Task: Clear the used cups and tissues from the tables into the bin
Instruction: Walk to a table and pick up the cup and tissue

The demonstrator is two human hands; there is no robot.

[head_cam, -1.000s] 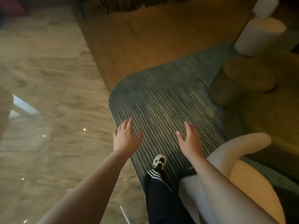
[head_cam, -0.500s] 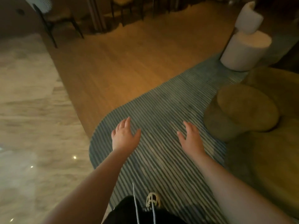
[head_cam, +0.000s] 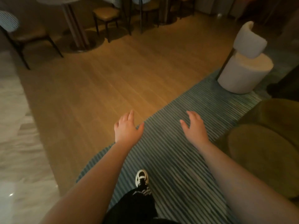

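Observation:
My left hand (head_cam: 127, 129) and my right hand (head_cam: 195, 127) are stretched out in front of me, palms down, fingers apart and holding nothing. They hover over the edge of a striped blue-grey rug (head_cam: 169, 152). No cup, tissue or bin shows in the head view. A round table (head_cam: 77, 28) on a single pedestal stands far ahead at the upper left; its top is cut off by the frame.
Wooden floor (head_cam: 113, 75) lies ahead, pale marble floor (head_cam: 16, 143) at the left. Dark-legged chairs (head_cam: 105, 16) stand around the far table. A white round chair (head_cam: 246, 68) is at the right; olive round seats (head_cam: 265, 156) lie close on my right. My shoe (head_cam: 142, 177) steps on the rug.
The view has swung up and forward: the marble floor has slid left, and the far table and chairs have come into sight. My hands stay open and empty.

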